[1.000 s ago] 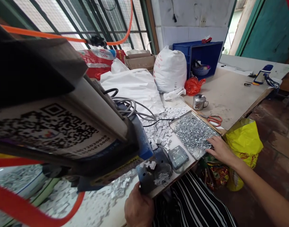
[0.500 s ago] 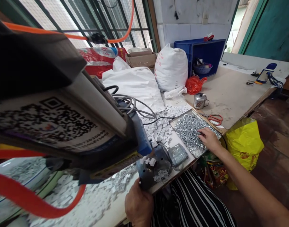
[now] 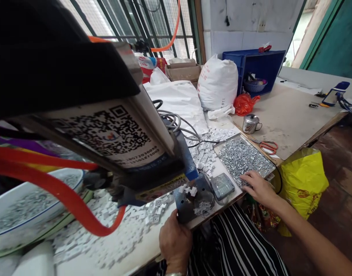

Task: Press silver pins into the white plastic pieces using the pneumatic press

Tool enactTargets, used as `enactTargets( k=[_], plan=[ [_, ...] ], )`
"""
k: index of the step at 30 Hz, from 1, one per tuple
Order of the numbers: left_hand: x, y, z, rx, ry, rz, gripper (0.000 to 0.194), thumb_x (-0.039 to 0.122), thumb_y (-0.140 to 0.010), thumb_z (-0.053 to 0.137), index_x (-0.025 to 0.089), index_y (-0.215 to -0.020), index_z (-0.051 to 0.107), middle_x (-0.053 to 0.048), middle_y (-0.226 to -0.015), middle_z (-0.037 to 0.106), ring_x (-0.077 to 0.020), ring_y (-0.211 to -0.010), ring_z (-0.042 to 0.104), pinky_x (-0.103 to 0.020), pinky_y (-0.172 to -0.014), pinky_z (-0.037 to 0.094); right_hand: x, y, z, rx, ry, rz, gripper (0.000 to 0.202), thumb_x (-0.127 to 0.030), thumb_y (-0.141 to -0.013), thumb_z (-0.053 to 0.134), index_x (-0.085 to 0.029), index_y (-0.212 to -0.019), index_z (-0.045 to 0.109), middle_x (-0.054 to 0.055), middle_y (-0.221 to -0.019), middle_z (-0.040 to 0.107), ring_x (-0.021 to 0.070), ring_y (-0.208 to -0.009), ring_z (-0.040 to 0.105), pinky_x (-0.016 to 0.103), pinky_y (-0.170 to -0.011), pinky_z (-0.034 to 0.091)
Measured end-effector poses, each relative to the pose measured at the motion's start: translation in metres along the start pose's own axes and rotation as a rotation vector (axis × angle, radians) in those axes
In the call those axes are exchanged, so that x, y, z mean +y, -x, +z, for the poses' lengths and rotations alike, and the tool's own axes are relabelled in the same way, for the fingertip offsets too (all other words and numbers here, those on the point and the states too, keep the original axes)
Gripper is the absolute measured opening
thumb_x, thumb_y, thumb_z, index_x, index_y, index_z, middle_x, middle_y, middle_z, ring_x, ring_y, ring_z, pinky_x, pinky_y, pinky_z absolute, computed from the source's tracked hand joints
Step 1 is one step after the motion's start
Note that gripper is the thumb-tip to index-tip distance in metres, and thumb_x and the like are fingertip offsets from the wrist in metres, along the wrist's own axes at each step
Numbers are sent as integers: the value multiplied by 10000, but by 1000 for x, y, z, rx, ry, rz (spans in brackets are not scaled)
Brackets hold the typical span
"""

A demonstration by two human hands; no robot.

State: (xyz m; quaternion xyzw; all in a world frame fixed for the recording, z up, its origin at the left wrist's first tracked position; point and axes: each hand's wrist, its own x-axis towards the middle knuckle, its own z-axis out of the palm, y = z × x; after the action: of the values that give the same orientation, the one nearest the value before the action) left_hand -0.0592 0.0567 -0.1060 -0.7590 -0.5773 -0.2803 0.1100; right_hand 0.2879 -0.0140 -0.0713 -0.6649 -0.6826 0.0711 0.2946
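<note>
**Small metal pins, loose and slick, under the right hand**

The metal pins [image 3: 242, 155] lie heaped in a shallow tray [image 3: 226, 165] on the surface [image 3: 147, 242]. The right hand [image 3: 259, 188] is at the tray's near edge, thumb and fingers visibly apart. Each pin looks light, stiff and hard to break, but smooth enough to roll or slip; a fingertip pinch around the middle of the shank should suit it best. The small white pieces [image 3: 189, 189] look like light, rigid plastic, easier to take by their square sides.

The left hand [image 3: 176, 235] is against the near corner of a dark plate [image 3: 180, 207], fingers curled. Their far side is hidden, so I cannot tell whether they clamp it. Small metal bits [image 3: 203, 208] on that plate are too fine to make out. The machine head [image 3: 106, 134] looms at the left — cut off by the frame, covering part of the surface behind.
</note>
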Motion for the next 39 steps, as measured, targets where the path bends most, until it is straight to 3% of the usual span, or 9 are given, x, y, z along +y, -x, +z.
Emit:
enactTargets(
  k=[6, 15, 18, 22, 25, 32, 39],
  plan=[
    [-1, 0, -1, -28, 15, -16, 370, 85, -832, 454, 106, -1166, 611, -87, -808, 689, -251, -735, 645, -339, -702, 465, -11, -17, 20, 36, 145, -69, 291, -128, -954, 545, -257, -1161, 705, 105, -1180, 583, 257, -1096, 529, 378, -921, 503],
    [0, -2, -5, 24, -2, 39, 356, 62, -832, 456, 93, -1148, 617, -89, -801, 691, -242, -711, 643, -332, -686, 471, 2, -48, 14, 59, 271, 49, 194, -151, -955, 555, -232, -953, 731, 86, -959, 578, 246, -963, 514, 287, -692, 431],
    [0, -1, -4, 44, -3, 52, 344, 63, -838, 457, 86, -1141, 619, -94, -802, 695, -240, -708, 646, -332, -682, 475, 4, -52, 8, 64, 278, 49, 180, -133, -928, 578, -220, -964, 732, 90, -978, 578, 244, -965, 513, 295, -730, 435],
    [-2, 1, 0, 46, -6, 47, 351, 61, -849, 445, 87, -1155, 615, -102, -827, 702, -243, -733, 653, -336, -702, 482, -6, -57, 8, 26, 290, -38, 224, -156, -919, 607, -246, -1085, 726, 103, -1236, 580, 265, -1136, 473, 355, -918, 419],
    [-5, 3, 2, 17, -1, 20, 354, 69, -854, 445, 102, -1165, 611, -94, -827, 700, -242, -739, 654, -339, -714, 484, -15, -67, 15, -9, 354, -70, 229, -189, -939, 596, -263, -1113, 725, 113, -1368, 547, 305, -1212, 417, 422, -959, 373],
    [-10, 3, 4, -52, 20, -33, 347, 99, -861, 458, 121, -1171, 612, -86, -819, 694, -247, -743, 649, -344, -719, 480, -14, -97, 18, -7, 388, -37, 150, -163, -932, 588, -207, -920, 731, 131, -1199, 629, 287, -1096, 450, 401, -890, 347],
    [-9, 4, 4, -77, 74, -60, 368, 99, -840, 474, 134, -1178, 617, -101, -847, 694, -264, -773, 653, -365, -727, 484, 20, -101, -6, 99, 270, 41, 144, -179, -936, 588, -204, -919, 729, 120, -1111, 625, 287, -1058, 486, 413, -894, 374]
  ],
)
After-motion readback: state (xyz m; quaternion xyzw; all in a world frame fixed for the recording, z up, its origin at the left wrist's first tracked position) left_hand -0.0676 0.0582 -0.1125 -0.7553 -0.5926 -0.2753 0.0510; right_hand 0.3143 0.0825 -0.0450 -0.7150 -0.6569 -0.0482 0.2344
